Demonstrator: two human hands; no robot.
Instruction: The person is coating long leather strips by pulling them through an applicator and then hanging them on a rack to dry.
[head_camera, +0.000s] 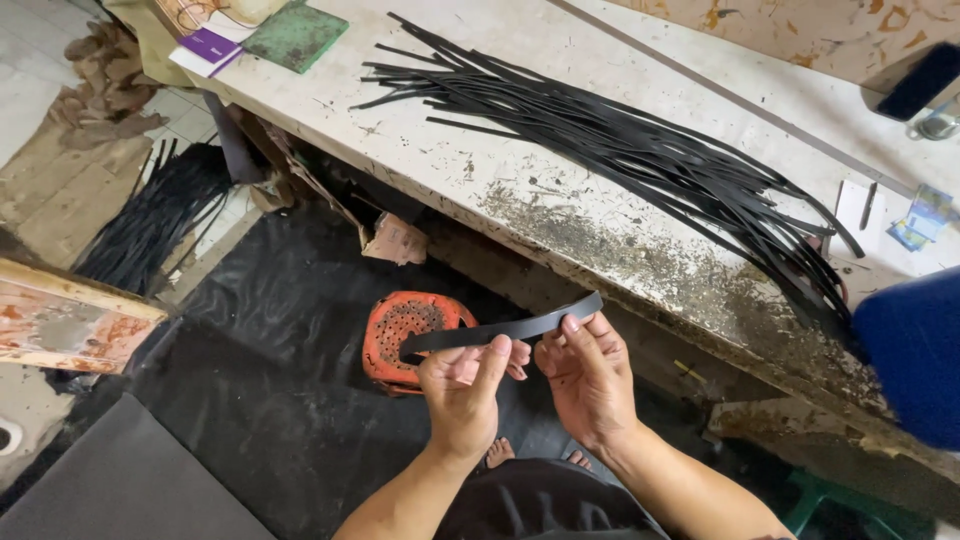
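Black and flexible, a single strap (500, 330) runs between my two hands, level in front of my lap, below the near edge of the workbench (440, 130). My left hand (462, 395) pinches it from below, thumb laid over the top, while my right hand (588, 375) grips the end nearer the bench with fingertips on its upper edge; held at two points like this, the strip stays taut and flat enough to look over. Just beyond it on the dark floor mat (270, 350) sits a battered orange perforated stool (405, 335). Farther off, a long sheaf of matching black strips (640, 150) lies fanned across the stained benchtop, within reach to my right. Another bundle of strips (150, 220) rests on the floor at far left, beside wooden boards.
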